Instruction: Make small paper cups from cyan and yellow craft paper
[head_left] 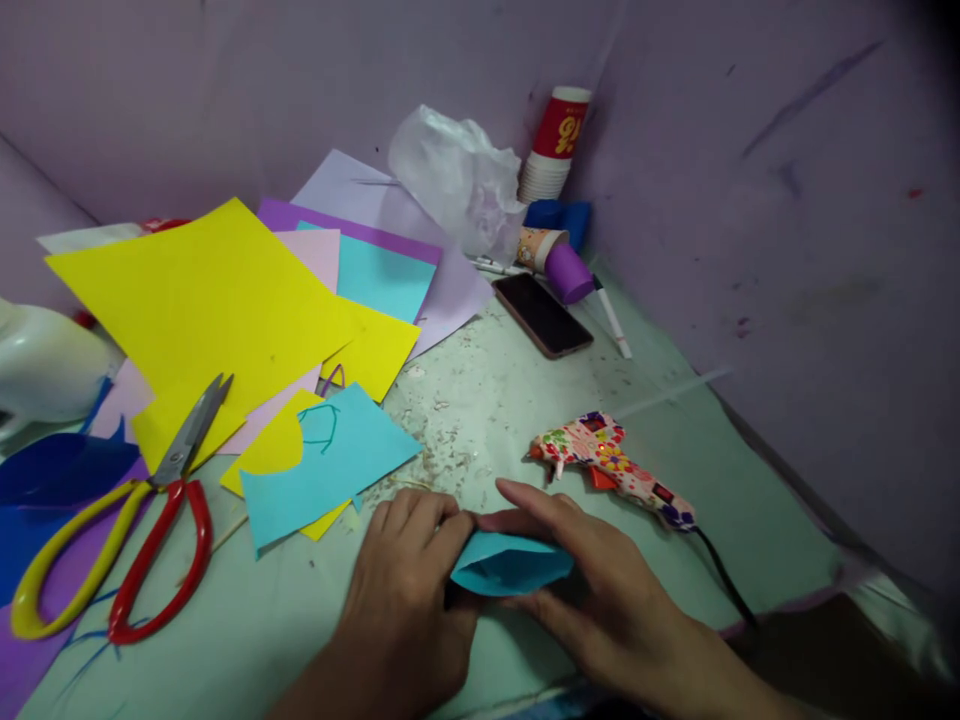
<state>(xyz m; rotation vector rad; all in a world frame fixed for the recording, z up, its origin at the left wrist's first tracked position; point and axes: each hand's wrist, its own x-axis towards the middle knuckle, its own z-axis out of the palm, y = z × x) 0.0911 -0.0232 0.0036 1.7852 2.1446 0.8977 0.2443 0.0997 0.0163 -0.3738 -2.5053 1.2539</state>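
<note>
Light-blue paper (514,568) in the pinch of left hand (411,580), knuckles up, and right hand (619,585), curved.

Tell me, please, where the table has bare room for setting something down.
The table looks bare between the floral glue gun and the phone, and between that gun and the right wall. The left is crowded with scissors and coloured paper.

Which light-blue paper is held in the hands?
The open, pocket-shaped paper between left hand and right hand; the sheet with green lines and the farther sheet lie flat.
</note>
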